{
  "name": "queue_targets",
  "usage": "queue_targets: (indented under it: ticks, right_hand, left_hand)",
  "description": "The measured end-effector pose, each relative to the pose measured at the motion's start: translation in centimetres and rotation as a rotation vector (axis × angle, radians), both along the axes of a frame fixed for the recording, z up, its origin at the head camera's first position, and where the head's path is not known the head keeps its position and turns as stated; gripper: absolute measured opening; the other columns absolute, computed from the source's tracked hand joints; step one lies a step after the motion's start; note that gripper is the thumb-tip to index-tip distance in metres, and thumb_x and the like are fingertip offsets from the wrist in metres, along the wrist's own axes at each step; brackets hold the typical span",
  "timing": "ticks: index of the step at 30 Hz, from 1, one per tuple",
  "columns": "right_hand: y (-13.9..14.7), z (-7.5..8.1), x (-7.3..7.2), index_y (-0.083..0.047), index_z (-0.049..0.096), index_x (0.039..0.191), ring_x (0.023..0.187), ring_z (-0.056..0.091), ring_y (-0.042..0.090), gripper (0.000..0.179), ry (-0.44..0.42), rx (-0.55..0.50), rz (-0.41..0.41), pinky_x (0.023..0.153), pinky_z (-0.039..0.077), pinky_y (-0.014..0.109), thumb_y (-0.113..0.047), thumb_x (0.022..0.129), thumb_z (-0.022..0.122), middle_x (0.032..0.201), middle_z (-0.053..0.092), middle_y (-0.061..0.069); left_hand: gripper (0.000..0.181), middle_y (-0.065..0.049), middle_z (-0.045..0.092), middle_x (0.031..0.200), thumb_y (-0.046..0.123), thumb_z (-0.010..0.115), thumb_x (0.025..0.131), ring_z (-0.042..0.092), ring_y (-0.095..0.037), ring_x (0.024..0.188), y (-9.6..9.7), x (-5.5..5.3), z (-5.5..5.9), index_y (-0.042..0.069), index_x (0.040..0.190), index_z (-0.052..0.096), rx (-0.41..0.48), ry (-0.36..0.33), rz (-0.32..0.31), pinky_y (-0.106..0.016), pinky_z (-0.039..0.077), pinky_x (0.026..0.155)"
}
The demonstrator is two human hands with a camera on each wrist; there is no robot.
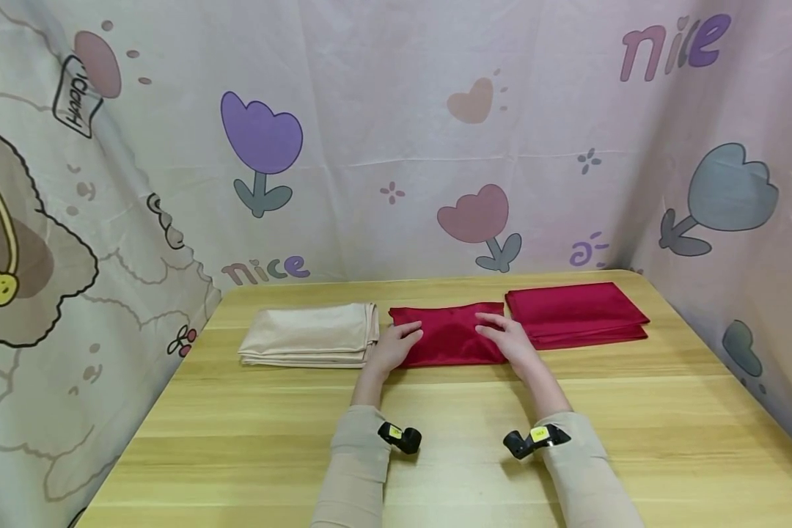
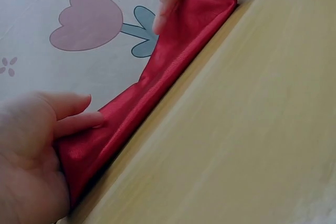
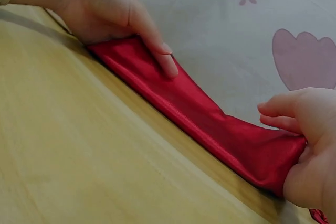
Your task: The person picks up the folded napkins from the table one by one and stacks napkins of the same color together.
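Note:
A folded shiny red cloth (image 1: 449, 337) lies across the middle of the wooden table, between two other folded cloths. The left hand (image 1: 389, 346) holds its left end, thumb and forefinger reaching over the top and the palm against the side edge. At the opposite end the right hand (image 1: 510, 341) holds it likewise, its thumb and a finger above the fabric. From the right wrist view, the red cloth (image 3: 199, 114) dips along its upper edge between the hands. Both hands' remaining fingers are hidden behind or beneath it.
A folded cream cloth (image 1: 310, 334) lies just left of the left hand. Beyond the right hand sits a larger folded dark red cloth (image 1: 574, 315). A printed curtain (image 1: 369, 147) hangs behind the wooden table (image 1: 237, 440) and along both sides.

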State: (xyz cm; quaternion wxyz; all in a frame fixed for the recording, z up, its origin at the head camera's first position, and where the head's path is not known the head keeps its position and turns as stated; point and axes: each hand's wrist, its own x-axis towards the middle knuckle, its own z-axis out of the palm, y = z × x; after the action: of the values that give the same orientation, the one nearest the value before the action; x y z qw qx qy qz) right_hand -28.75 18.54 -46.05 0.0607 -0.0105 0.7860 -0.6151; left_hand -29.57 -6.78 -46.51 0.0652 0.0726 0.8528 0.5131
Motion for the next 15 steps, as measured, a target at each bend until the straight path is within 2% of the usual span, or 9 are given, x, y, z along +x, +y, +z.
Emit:
queue_targets:
  ticks: [7,11,15]
  right_hand:
    - [0.13,-0.23,-0.11,-0.007,0.040,0.148,0.149,0.019,0.037,0.057,0.044,0.158,0.023,0.120,0.019,0.054,-0.021,0.096,0.059,0.158,0.030,0.019]
    - [0.22,-0.35,-0.13,-0.006,0.044,0.146,0.146,0.025,0.038,0.056,0.102,0.228,0.006,0.119,0.023,0.054,-0.020,0.095,0.061,0.155,0.036,0.020]
    - [0.02,-0.57,-0.26,-0.005,0.049,0.142,0.142,0.033,0.039,0.052,0.163,0.276,-0.034,0.116,0.029,0.054,-0.019,0.093,0.063,0.149,0.044,0.021]
  left_hand:
    - [0.045,-0.012,0.044,0.151,0.030,0.055,0.099,0.028,-0.035,0.147,-0.17,0.06,-0.10,0.015,0.141,0.053,-0.022,0.002,0.009,-0.056,0.023,0.118]
    - [0.044,-0.011,0.048,0.149,0.029,0.057,0.098,0.034,-0.034,0.144,-0.33,-0.01,-0.25,0.016,0.139,0.055,-0.021,0.019,0.033,-0.054,0.028,0.117]
    - [0.039,-0.012,0.053,0.144,0.026,0.061,0.095,0.041,-0.033,0.139,-0.26,-0.07,-0.39,0.016,0.133,0.061,-0.005,0.041,0.091,-0.050,0.032,0.115]
